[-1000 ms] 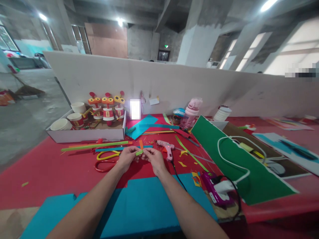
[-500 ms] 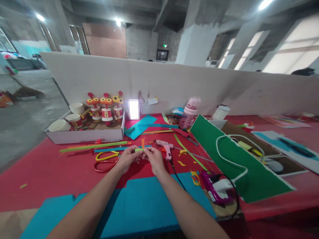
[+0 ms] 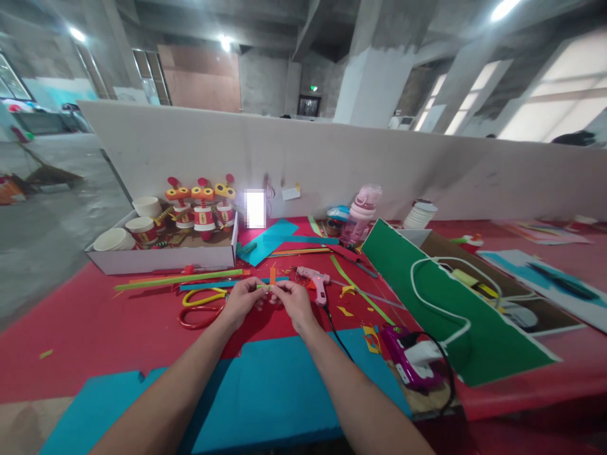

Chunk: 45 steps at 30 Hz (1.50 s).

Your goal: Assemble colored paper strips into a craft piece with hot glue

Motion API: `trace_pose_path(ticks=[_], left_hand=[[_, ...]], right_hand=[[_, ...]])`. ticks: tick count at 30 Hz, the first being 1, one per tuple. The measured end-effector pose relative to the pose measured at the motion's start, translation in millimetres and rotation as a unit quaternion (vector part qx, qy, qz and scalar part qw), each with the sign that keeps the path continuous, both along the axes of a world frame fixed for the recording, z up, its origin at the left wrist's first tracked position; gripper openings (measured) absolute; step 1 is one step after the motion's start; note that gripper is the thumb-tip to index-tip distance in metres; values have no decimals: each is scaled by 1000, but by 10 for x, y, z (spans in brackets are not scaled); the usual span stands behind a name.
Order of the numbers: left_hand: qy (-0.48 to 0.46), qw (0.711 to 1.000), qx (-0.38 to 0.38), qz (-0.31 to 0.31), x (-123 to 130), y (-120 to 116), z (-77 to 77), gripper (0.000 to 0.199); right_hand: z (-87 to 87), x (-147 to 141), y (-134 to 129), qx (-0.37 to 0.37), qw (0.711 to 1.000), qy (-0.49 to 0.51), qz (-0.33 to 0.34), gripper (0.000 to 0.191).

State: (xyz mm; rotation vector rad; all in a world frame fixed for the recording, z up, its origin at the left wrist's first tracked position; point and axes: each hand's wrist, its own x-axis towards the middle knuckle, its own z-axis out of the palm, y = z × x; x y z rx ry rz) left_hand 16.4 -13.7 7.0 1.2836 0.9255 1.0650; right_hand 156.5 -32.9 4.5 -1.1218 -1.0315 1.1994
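My left hand (image 3: 246, 299) and my right hand (image 3: 291, 301) meet above the red tabletop, fingertips nearly touching. Both are closed in a pinch on small crossed paper strips. An orange paper strip (image 3: 272, 275) sticks up from between the fingertips, and a bit of light green shows beside it, mostly covered by the fingers. Just left of my left hand lie scissors with yellow and red handles (image 3: 205, 296). A pink glue gun (image 3: 318, 284) rests right of my right hand, its black cord running toward me.
Paper-cup figures stand in a white box (image 3: 165, 260) at the left. Behind are blue paper (image 3: 270, 243) and a pink bottle (image 3: 363, 212). To the right, a green board (image 3: 427, 316) leans beside a purple power strip (image 3: 411, 366). Blue sheet (image 3: 284, 385) lies at the front edge.
The fingers have shifted slightly on the strips. The light green strip, plainly visible before, is now mostly covered by fingertips, while the orange end still points up. Everything else stays put.
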Motion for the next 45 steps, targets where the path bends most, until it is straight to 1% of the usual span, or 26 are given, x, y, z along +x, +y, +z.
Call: trace_pose_path(ticks=[3,11,16,22,24,28,31,34,36,43,45], left_hand=[[8,1000,-4,2,5,-1,10,28],[6,999,17,37,-16,6,19,25],[-8,998,23,56,-40,15,46,26],[-40,993,39,100,-64,40,42,27],[-27,992,57,110,-50,47,31,26],[29,985,112,124,-17,44,20,25],[89,972,166,138,-9,12,38,22],[153,945,242,155,-4,-39,75,21],[179,929,283,159,3,-71,99,20],[248,891,337,176,-11,-84,108,17],[259,885,344,179,-21,-78,104,16]], right_hand=[[-23,8,12,-1,1000,1,2,27],[-69,30,57,3,1000,-4,-15,29],[-98,41,74,5,1000,16,-26,28],[-104,27,78,6,998,46,-40,29],[-91,9,78,11,997,58,-48,29],[-80,-30,86,23,995,84,-54,29],[-99,-42,101,37,995,78,-57,29],[-117,-36,114,46,994,80,-57,28],[-115,-29,117,51,993,88,-54,27],[-85,-44,104,51,992,96,-69,26],[-93,-60,110,56,992,92,-69,26]])
